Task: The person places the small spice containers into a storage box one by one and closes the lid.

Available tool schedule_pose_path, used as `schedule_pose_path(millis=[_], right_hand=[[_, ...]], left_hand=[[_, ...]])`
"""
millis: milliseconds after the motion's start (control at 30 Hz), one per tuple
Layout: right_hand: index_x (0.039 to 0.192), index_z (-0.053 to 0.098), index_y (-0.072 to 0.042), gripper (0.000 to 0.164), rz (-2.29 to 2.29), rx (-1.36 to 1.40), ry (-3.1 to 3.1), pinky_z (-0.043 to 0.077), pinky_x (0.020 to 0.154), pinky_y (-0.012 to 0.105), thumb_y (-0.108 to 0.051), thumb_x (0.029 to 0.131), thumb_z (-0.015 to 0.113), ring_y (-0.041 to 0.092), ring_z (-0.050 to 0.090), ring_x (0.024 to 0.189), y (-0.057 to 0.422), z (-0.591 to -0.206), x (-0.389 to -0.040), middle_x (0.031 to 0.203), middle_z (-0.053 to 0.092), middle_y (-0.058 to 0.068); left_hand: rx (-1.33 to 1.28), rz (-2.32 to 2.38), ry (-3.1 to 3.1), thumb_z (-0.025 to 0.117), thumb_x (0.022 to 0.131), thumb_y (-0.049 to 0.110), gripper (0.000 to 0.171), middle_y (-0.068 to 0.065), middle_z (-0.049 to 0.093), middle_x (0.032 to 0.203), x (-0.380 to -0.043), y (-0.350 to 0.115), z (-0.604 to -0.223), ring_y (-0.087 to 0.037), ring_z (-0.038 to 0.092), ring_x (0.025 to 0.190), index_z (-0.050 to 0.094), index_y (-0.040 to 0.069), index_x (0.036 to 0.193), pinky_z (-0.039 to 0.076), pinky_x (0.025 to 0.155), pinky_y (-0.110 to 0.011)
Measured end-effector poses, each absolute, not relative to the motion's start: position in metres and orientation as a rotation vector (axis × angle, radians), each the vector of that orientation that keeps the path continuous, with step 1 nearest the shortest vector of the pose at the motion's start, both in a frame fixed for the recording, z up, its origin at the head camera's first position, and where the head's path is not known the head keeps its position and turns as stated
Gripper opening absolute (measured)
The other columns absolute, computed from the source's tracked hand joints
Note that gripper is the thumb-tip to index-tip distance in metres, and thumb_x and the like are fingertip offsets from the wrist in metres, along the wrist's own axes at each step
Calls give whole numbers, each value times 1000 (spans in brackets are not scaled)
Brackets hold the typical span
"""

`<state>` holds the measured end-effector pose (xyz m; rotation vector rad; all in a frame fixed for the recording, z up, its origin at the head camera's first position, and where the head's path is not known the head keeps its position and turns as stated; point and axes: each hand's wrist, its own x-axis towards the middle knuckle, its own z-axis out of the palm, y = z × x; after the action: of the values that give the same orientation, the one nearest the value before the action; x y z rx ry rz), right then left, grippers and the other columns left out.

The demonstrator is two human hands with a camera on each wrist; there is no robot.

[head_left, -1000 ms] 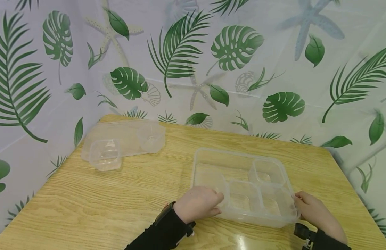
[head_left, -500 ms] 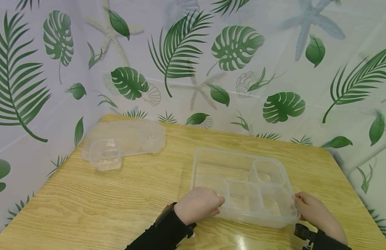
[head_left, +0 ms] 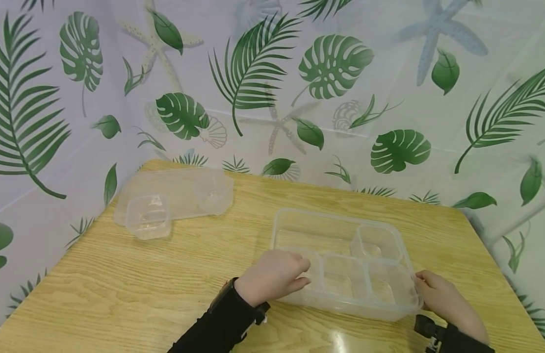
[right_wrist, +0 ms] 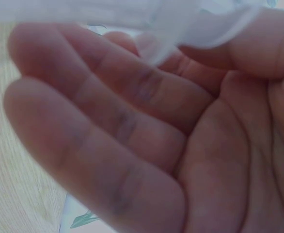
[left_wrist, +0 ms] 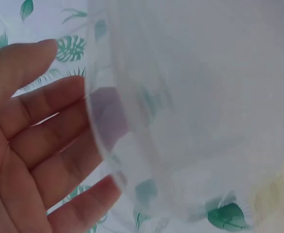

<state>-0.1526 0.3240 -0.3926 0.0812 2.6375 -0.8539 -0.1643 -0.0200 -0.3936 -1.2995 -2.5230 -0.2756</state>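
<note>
A large clear plastic food container (head_left: pixel 316 214) stands on the table with several small clear boxes inside it. One small box (head_left: pixel 378 240) sits in its back right corner; others line its front side. My left hand (head_left: pixel 274 274) is over the container's front left corner, partly hiding the box there. In the left wrist view its thumb and fingers (left_wrist: pixel 59 121) are spread apart beside a translucent wall, with nothing pinched between them. My right hand (head_left: pixel 444 296) pinches the container's right rim, thumb above and fingers curled underneath, as the right wrist view shows.
At the table's back left lies a flat translucent lid (head_left: pixel 175 184). A small clear box (head_left: pixel 148 218) overlaps its front edge, and another small clear box (head_left: pixel 212 193) sits at its right end. Leaf-printed cloth hangs behind the wooden table (head_left: pixel 188 274).
My left hand has shifted slightly left and up, away from the front left box's middle, and its fingers have loosened. The right hand and the container have stayed in place.
</note>
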Motion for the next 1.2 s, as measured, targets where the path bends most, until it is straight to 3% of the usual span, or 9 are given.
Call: schedule_pose_path(millis=[400,633,767,967,1200], right_hand=[[118,36,19,52,-878,85,2621,48,63,35,-28,97,29,21,56,79,323,-392,-153,102,52,24],[119,36,19,53,-870,85,2618,49,65,36,-29,97,27,24,56,83,322,-391,-153,106,50,29],[118,36,19,53,-880,84,2615,49,65,36,-28,97,27,24,56,83,322,-391,-152,103,52,26],[117,37,19,52,-856,84,2620,48,64,36,-28,97,27,23,56,80,322,-391,-151,100,54,22],[117,37,19,52,-864,81,2620,48,64,36,-28,97,27,23,56,79,322,-391,-153,98,54,21]], left_hand=[[-977,-383,-2430,62,83,22,15,4,46,63,-182,-63,-382,-7,38,50,55,12,74,31,46,-19],[-748,-452,-2524,61,84,23,13,-2,60,80,-190,-91,-377,-13,55,65,62,10,87,42,51,-24],[-631,-503,-2510,61,84,20,14,-6,62,81,-195,-107,-376,-18,58,67,62,6,87,45,53,-28],[-376,-502,-2506,61,84,18,14,-9,63,81,-197,-133,-377,-19,55,59,63,5,86,41,46,-28],[-79,-612,-2444,57,85,17,20,-14,61,75,-197,-164,-378,-18,37,40,62,-1,90,29,36,-29]])
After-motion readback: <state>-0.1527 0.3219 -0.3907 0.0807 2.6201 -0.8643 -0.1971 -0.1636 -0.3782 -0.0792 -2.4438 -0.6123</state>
